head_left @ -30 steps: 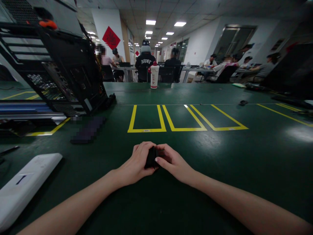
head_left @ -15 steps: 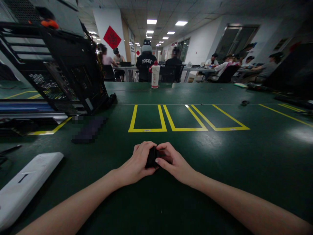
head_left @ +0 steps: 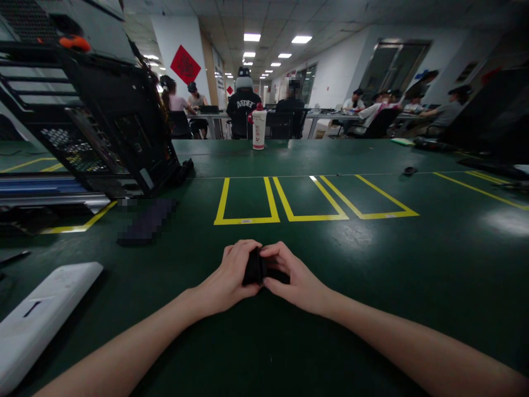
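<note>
A small black box-like object [head_left: 252, 269] is held between my two hands, low over the green table [head_left: 264, 342]. My left hand [head_left: 226, 277] wraps round its left side, fingers over the top and thumb along the near edge. From the other side, my right hand [head_left: 298, 280] grips the right edge with bent fingertips above and thumb below. A dark part shows inside the curl of the right fingers. Much of the object is covered by my hands, so its exact kind cannot be made out.
Yellow tape outlines [head_left: 247, 221] lie beyond my hands. A white device [head_left: 49, 317] and a blurred dark flat item [head_left: 149, 221] are on the left, near an open computer case [head_left: 119, 121]. A white cup [head_left: 258, 130] stands at the far edge. People sit at tables behind.
The view has shifted slightly. My right thumb has slid a little lower on the black object, and more of the dark part shows between the right fingers. Both hands keep their hold.
</note>
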`<state>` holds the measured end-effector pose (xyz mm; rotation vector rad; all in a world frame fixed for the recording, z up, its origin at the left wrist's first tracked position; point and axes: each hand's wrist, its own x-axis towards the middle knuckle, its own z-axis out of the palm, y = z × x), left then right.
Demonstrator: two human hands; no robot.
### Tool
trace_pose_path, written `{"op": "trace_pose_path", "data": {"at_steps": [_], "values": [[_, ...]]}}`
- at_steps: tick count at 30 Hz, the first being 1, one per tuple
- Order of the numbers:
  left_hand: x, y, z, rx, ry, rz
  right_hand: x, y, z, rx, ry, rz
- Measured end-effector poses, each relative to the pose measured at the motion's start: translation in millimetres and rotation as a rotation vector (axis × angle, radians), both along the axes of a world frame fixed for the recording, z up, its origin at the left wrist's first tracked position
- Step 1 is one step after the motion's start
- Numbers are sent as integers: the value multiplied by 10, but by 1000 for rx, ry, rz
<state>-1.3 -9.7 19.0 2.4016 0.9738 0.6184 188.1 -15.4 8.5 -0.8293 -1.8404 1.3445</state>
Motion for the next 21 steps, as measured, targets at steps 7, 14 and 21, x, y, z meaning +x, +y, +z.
{"op": "trace_pose_path", "data": {"at_steps": [7, 14, 21], "values": [[7, 2, -8, 4, -3, 3, -30, 9, -44, -31, -12, -70], [11, -7, 4, -5, -1, -1, -26, 0, -41, -17, -59, -81], [14, -6, -3, 5, 3, -3, -9, -25, -30, 128, -30, -71]]}}
